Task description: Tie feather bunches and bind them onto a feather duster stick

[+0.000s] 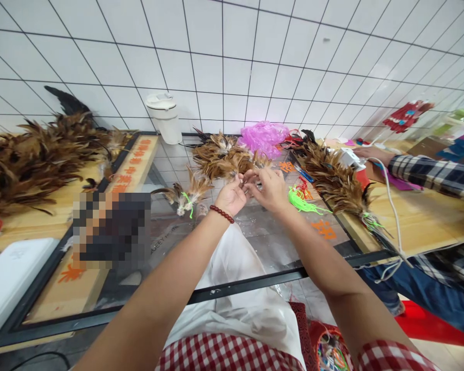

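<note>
My left hand, with a beaded bracelet at its wrist, is closed in a pinch above the glass tabletop. Against it, the fingers of my right hand are also pinched together. Whatever sits between the fingertips is too small and hidden to make out. Right behind the fingers lies a pile of brown feathers, with a few feather tips showing above my right hand. A small feather bunch tied with green string rests left of my hands. Bright green cords lie to the right.
A white lidded cup and a crumpled purple plastic bag stand by the tiled wall. Large feather bundles lie left and right. Blue-handled scissors lie near a white cable. A co-worker's plaid sleeve reaches in from the right.
</note>
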`<state>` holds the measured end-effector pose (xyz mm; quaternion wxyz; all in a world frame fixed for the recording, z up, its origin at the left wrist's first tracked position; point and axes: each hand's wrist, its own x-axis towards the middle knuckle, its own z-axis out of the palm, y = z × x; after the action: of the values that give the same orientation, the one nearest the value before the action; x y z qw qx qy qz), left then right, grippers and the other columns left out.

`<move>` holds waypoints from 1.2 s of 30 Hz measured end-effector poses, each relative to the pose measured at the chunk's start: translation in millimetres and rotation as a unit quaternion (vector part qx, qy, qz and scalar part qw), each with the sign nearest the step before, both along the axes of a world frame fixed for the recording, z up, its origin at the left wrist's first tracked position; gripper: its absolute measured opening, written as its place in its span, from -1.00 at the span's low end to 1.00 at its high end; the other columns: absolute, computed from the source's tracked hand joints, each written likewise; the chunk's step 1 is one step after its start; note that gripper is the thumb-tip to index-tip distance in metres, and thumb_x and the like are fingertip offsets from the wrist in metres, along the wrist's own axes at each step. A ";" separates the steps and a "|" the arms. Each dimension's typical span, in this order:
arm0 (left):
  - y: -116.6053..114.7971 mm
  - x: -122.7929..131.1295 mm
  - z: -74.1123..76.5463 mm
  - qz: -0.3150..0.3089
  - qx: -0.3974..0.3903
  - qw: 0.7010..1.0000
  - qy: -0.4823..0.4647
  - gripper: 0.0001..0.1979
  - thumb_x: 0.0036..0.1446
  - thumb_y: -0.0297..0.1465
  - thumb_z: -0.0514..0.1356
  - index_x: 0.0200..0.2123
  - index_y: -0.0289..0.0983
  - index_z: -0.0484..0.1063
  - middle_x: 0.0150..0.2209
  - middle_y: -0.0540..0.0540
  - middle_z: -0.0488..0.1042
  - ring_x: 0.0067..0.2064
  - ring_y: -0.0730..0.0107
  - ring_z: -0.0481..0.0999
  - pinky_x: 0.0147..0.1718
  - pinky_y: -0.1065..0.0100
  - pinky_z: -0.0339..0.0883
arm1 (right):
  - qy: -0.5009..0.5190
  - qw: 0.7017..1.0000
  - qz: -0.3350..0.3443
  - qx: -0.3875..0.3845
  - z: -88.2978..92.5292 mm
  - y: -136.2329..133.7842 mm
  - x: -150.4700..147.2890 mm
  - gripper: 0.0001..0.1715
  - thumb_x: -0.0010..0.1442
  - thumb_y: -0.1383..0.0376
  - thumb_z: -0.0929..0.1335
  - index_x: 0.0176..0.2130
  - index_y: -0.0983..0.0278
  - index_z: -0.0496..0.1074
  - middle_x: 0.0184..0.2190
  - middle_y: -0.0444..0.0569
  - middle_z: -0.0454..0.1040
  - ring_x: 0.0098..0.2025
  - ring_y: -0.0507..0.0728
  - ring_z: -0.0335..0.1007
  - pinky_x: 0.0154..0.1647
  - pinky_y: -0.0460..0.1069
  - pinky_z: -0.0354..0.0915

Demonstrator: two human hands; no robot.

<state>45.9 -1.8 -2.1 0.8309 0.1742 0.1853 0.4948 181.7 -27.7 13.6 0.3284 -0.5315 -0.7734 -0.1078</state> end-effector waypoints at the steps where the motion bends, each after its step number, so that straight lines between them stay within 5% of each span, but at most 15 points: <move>1: 1.0 -1.0 -0.7 0.010 0.009 1.000 0.000 -0.82 0.21 -0.47 0.06 -0.44 -0.27 0.36 -0.19 -0.08 0.55 -0.19 0.43 0.50 -0.18 0.32 0.37 | 0.002 1.000 0.009 -0.009 0.5 0.8 1.4 -0.79 0.21 0.20 0.31 -0.19 0.26 0.43 -0.28 0.02 0.46 -0.17 0.18 0.33 -0.13 0.06 0.06; 5: 3.6 -2.6 -1.5 0.009 0.032 0.999 0.030 -0.86 0.18 -0.47 0.09 -0.43 -0.27 0.36 -0.04 -0.11 0.52 -0.15 0.41 0.49 -0.23 0.34 0.37 | 0.034 0.995 0.063 -0.064 -4.6 6.7 1.9 -0.80 0.22 0.24 0.30 -0.22 0.24 0.50 -0.30 0.00 0.45 -0.20 0.13 0.35 -0.18 0.01 0.14; 10: 1.3 2.7 0.8 -0.014 0.026 0.999 0.031 -0.84 0.19 -0.49 0.07 -0.45 -0.28 0.35 -0.11 -0.12 0.53 -0.24 0.49 0.49 -0.28 0.43 0.37 | 0.123 0.986 0.077 -0.083 -16.1 11.6 -8.2 -0.83 0.17 0.25 0.32 -0.33 0.24 0.51 -0.34 -0.02 0.48 -0.26 0.10 0.37 -0.23 -0.01 0.20; 14: -1.7 5.0 0.9 -0.041 0.020 0.999 -0.001 -0.82 0.22 -0.48 0.03 -0.43 -0.27 0.34 -0.15 -0.12 0.53 -0.13 0.40 0.52 -0.16 0.32 0.40 | 0.230 0.966 0.077 -0.088 -18.6 12.0 -13.7 -0.86 0.08 0.31 0.32 -0.48 0.27 0.44 -0.45 -0.07 0.42 -0.41 0.04 0.30 -0.36 -0.05 0.20; 19: 3.7 -2.8 0.5 0.023 0.023 0.999 0.009 -0.86 0.21 -0.44 0.08 -0.42 -0.26 0.32 -0.08 -0.10 0.52 -0.02 0.35 0.49 -0.08 0.22 0.39 | 0.282 0.944 0.079 -0.151 -14.5 12.3 -8.2 -0.93 -0.09 0.34 0.34 -0.57 0.28 0.40 -0.57 -0.14 0.33 -0.50 0.01 0.19 -0.44 -0.07 0.13; 26: 15.0 -11.7 -4.0 0.099 -0.014 0.995 0.021 -0.84 0.19 -0.46 0.08 -0.46 -0.26 0.32 -0.13 -0.07 0.54 -0.02 0.39 0.49 -0.01 0.21 0.35 | 0.514 0.855 0.001 -0.070 -7.9 19.7 7.9 -0.80 0.04 0.19 0.32 -0.51 0.27 0.36 -0.56 -0.16 0.28 -0.48 0.01 0.16 -0.39 -0.06 0.15; 32: 2.5 3.8 -2.7 0.059 0.053 0.992 0.099 -0.86 0.16 -0.45 0.15 -0.46 -0.30 0.37 -0.31 -0.06 0.53 -0.26 0.48 0.50 -0.12 0.34 0.35 | 0.353 0.926 0.070 -0.111 -3.7 9.8 -2.6 -0.82 0.04 0.20 0.37 -0.47 0.27 0.45 -0.52 -0.12 0.36 -0.47 0.02 0.19 -0.39 -0.05 0.15; 36: -1.9 9.0 -0.9 0.066 0.077 0.986 0.132 -0.87 0.13 -0.46 0.18 -0.47 -0.32 0.40 -0.42 -0.01 0.48 -0.36 0.53 0.46 -0.17 0.40 0.34 | 0.298 0.943 0.056 -0.135 -3.5 8.3 -7.5 -0.84 0.03 0.25 0.36 -0.51 0.27 0.46 -0.52 -0.10 0.40 -0.44 0.03 0.23 -0.34 -0.04 0.18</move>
<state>54.9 -3.7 -3.0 0.7488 0.2892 0.2656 0.5340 174.2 -19.5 10.1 0.4744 -0.5348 -0.6757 0.1798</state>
